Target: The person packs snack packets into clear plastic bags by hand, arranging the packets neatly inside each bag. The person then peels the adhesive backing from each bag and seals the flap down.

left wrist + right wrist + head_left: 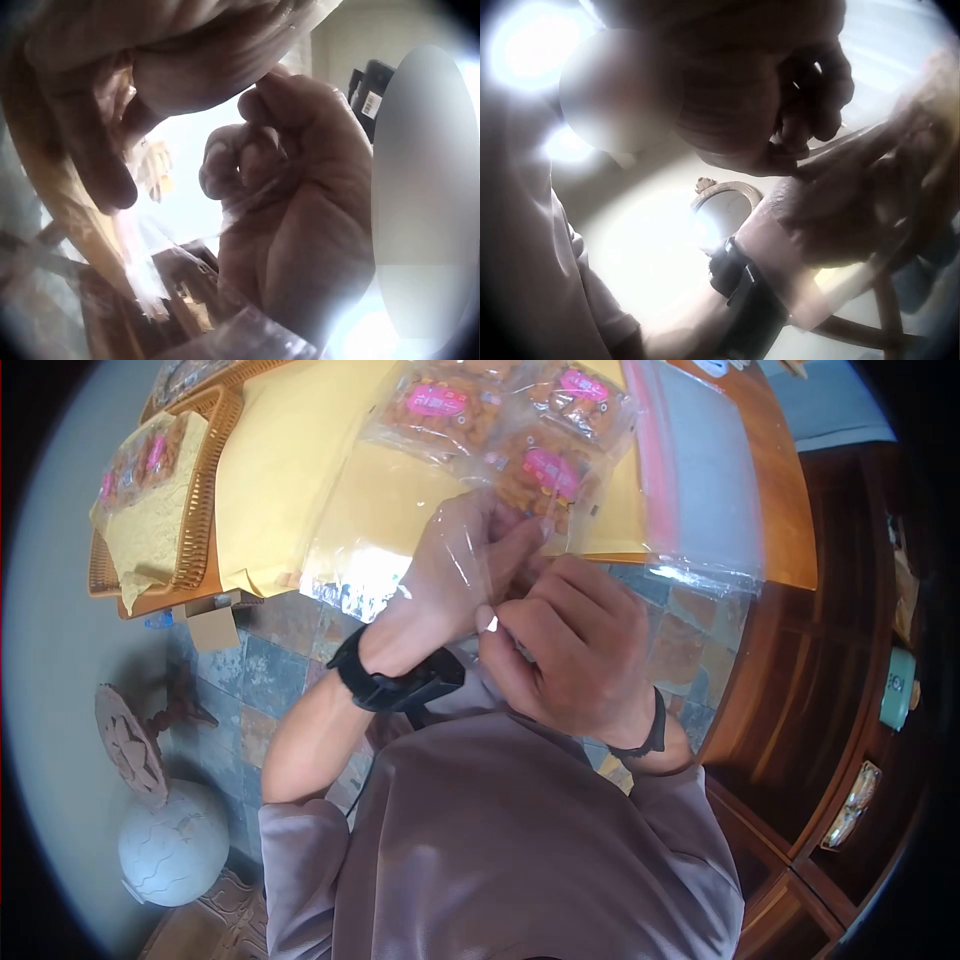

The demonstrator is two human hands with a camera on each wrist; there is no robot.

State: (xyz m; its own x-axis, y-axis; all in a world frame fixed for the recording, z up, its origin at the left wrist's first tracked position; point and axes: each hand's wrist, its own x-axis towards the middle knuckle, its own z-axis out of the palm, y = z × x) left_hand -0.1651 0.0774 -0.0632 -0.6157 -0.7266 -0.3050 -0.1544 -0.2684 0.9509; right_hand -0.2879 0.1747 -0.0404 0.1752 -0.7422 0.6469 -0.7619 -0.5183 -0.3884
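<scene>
A large clear plastic bag (pixel 350 525) lies over the table's front edge, with several packets of brown snacks (pixel 550 475) bearing pink labels in its far part. My left hand (pixel 440 575) grips the bag near the closest packet, its fingers curled and film lying across it. Close on its right, my right hand (pixel 580 645) has curled fingers and pinches the bag's near edge between thumb and forefinger. In the left wrist view the right hand (pixel 300 202) faces the left hand (pixel 195 67), film stretching below them. The right wrist view shows both hands close together, dark against bright light.
Yellow paper sheets (pixel 270 470) cover part of the wooden table (pixel 790 510). A stack of clear bags with pink edges (pixel 700 470) lies on the right. A wicker basket (pixel 205 490) with packets stands at left. Wooden shelves (pixel 790 660) rise on the right.
</scene>
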